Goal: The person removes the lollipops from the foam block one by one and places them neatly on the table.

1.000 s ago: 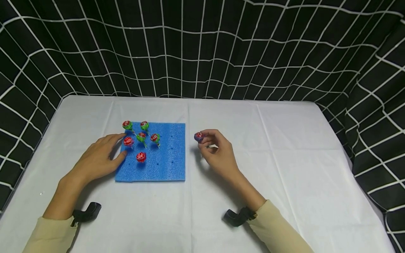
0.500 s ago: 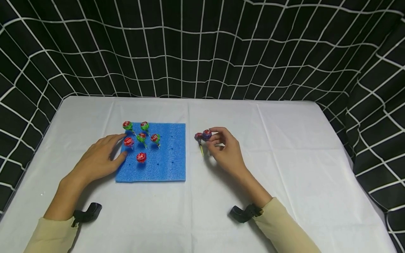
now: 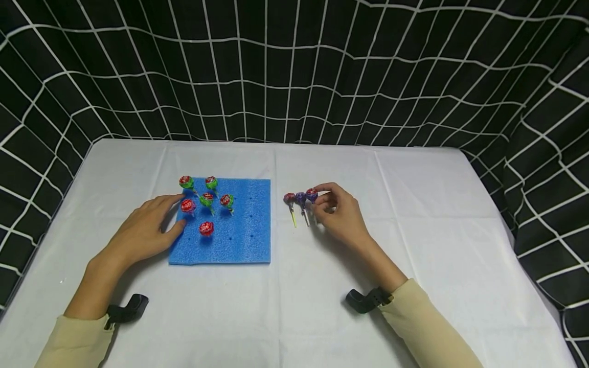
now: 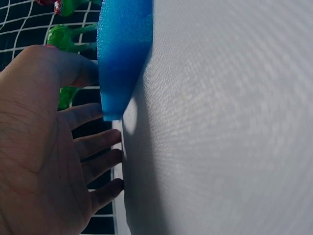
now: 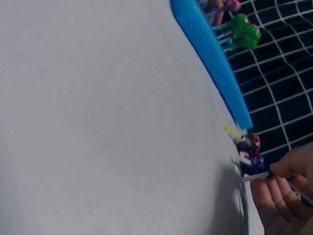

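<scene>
A blue foam pad (image 3: 239,240) lies left of centre on the white tablecloth, with several red and green wrapped lollipops (image 3: 205,228) standing in its left half. My left hand (image 3: 172,214) rests flat on the pad's left edge with straight fingers, its thumb on the foam (image 4: 122,54). Right of the pad, my right hand (image 3: 320,199) pinches a purple lollipop (image 3: 312,194) just above the cloth. Beside it on the cloth lie another purple lollipop (image 3: 301,197) and a dark red lollipop (image 3: 289,198) with a yellow stick. In the right wrist view my fingers (image 5: 283,196) pinch a white stick (image 5: 254,177).
The white tablecloth (image 3: 437,214) covers the whole table, and a black curtain with a white grid (image 3: 294,71) hangs behind and at both sides. The right half of the foam pad shows several bare holes (image 3: 250,217). Black wrist mounts (image 3: 131,308) sit near the front edge.
My right hand has moved to the right along the cloth. One lollipop showed at its fingertips a second ago; now two lie left of it and a third is in its fingers. The left hand stayed still.
</scene>
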Demonstrator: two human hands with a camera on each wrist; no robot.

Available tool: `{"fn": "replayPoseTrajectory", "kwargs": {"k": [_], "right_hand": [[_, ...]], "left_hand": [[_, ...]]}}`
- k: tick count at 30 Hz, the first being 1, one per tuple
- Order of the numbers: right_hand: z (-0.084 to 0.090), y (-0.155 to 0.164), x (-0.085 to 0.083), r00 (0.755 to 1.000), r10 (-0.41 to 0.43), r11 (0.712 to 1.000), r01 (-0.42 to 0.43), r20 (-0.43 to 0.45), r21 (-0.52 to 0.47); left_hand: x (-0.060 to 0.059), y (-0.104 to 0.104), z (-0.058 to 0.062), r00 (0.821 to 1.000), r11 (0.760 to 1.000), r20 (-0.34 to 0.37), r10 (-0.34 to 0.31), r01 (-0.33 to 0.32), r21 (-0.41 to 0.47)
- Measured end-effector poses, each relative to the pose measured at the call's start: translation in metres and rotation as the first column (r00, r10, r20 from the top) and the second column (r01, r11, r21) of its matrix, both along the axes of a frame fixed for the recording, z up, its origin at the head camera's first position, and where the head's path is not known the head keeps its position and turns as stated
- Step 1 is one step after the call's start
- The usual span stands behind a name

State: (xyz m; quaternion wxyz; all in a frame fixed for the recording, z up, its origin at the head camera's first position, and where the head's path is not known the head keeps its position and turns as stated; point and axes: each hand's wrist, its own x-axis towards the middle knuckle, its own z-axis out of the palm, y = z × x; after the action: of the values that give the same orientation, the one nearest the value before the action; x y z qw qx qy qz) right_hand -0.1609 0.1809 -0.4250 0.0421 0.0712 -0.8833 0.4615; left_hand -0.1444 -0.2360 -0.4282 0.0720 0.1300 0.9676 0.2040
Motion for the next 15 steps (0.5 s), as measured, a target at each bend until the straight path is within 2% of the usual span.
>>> {"fn": "replayPoseTrajectory", "kwargs": {"k": [15], "right_hand": [[0.007, 0.003, -0.012, 0.994, -0.016, 0.987, -0.001, 0.107, 0.159]], "left_hand": [[0.000, 0.001, -0.001, 1.000, 1.000, 0.005, 0.006, -0.006, -0.002]]}}
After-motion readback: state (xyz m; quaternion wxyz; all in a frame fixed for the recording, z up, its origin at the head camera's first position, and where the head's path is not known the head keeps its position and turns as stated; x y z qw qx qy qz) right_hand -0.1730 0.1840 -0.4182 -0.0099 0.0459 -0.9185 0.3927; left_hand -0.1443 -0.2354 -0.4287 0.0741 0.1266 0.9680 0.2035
